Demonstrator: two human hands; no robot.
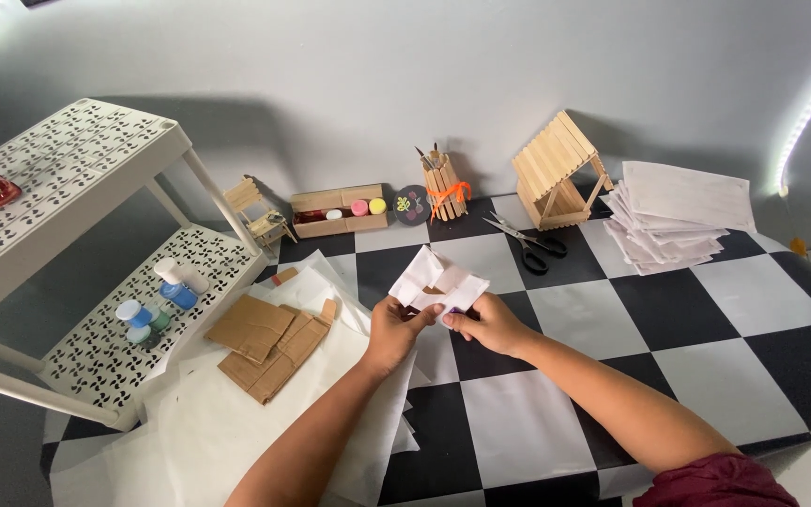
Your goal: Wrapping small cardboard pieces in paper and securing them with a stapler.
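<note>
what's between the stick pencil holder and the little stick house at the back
In the head view, black-handled scissors lie on the checkered table, slightly forward of the gap between the pencil holder and the stick house.

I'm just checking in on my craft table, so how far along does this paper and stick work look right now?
Done: a stick house, a small stick chair and a stick pen holder stand finished by the wall. In hand: the left hand and right hand pinch a folded white paper piece. Left, seemingly: cardboard pieces lie flat, the paper stack and scissors sit untouched.
</note>
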